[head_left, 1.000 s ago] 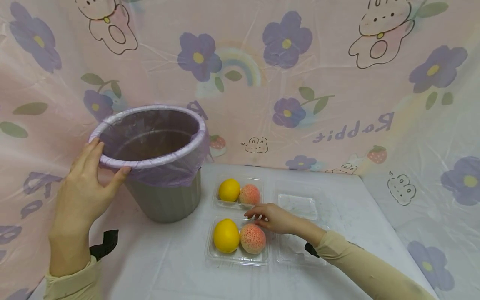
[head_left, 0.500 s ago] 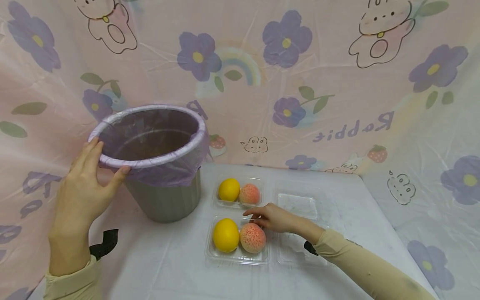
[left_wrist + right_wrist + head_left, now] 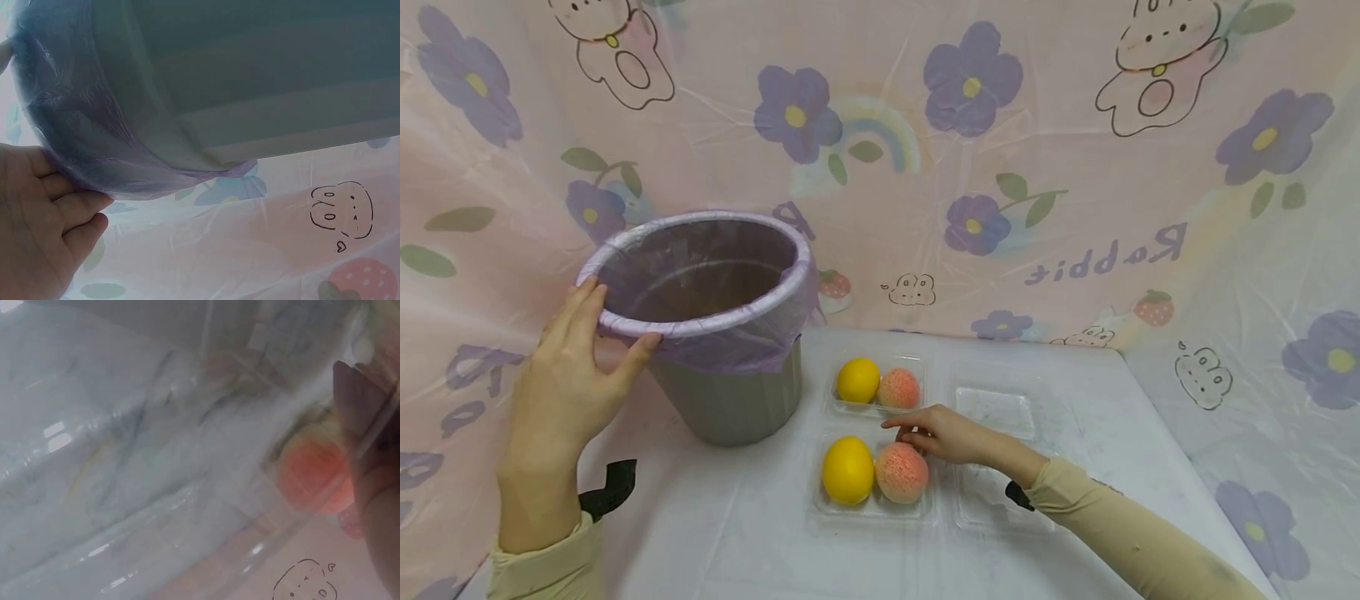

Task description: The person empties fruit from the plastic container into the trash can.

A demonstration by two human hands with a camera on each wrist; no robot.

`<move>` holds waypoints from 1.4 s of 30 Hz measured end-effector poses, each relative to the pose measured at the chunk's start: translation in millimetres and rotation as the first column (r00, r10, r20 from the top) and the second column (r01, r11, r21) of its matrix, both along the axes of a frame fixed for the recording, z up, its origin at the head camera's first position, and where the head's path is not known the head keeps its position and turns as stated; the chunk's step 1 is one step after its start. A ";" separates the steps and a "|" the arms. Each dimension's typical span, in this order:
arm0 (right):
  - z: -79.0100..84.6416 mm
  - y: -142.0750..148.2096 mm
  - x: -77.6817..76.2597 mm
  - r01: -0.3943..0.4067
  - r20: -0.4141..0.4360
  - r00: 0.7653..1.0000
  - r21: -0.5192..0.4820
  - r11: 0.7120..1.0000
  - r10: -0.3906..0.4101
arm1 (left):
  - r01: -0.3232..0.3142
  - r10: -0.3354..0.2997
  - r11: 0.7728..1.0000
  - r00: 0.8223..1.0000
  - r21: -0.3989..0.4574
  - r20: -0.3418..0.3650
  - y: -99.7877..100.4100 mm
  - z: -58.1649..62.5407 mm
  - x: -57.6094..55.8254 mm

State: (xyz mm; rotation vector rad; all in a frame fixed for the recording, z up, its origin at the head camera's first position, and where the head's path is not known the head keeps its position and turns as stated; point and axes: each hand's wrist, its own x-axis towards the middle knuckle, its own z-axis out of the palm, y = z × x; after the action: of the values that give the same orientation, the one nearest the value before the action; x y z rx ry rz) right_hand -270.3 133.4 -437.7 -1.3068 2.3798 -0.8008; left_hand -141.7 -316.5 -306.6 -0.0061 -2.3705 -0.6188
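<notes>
My left hand [image 3: 568, 367] lies against the left rim of a grey bin [image 3: 737, 400] lined with a thin purple bag [image 3: 760, 342]. Its fairly straight fingers and spread thumb touch the bag, also seen in the left wrist view. My right hand [image 3: 943, 433], fingers bent, holds the back edge of the nearer clear plastic fruit container [image 3: 880, 512]. In it lie a yellow fruit [image 3: 848, 469] and a pink-orange peach [image 3: 902, 472], the peach right below my fingertips. Clear plastic spreads across the right wrist view, with fingers [image 3: 369, 412] and a peach [image 3: 315, 472] behind it.
Behind, a second clear container [image 3: 835, 407] holds a smaller yellow fruit [image 3: 858, 381] and a peach [image 3: 898, 388]. Open clear lids [image 3: 992, 408] lie to the right, one partly under my right forearm. A patterned curtain [image 3: 880, 208] closes off the back and sides of the white-covered table [image 3: 760, 533].
The nearer container and its two fruits have shifted slightly left, and my right hand has moved a little left with them. My left hand and the bin have stayed put.
</notes>
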 end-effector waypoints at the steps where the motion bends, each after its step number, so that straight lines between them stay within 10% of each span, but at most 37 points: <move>1: 0.6 -0.4 0.2 0.002 0.007 1.000 -0.004 1.000 -0.002 | -0.001 0.001 1.000 1.000 0.000 0.001 -0.1 0.0 -0.1; 12: 0.4 -4.1 3.4 0.041 0.144 0.989 -0.070 0.997 -0.031 | -0.006 0.006 1.000 1.000 -0.002 0.006 0.0 0.1 0.8; 25: -0.7 -8.2 9.3 0.167 0.363 0.924 -0.089 0.982 -0.124 | -0.010 0.010 1.000 1.000 0.001 0.009 0.3 0.7 0.2; 42: 3.5 -10.2 18.1 0.188 0.269 0.955 -0.216 0.958 -0.127 | -0.006 0.006 1.000 1.000 0.007 0.008 -0.1 0.5 0.4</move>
State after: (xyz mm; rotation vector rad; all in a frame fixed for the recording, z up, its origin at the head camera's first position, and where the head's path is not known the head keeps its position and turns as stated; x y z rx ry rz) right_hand -252.2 123.2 -434.2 -1.0285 2.2560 -1.2566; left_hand -141.2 -316.6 -306.1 0.0063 -2.3750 -0.6257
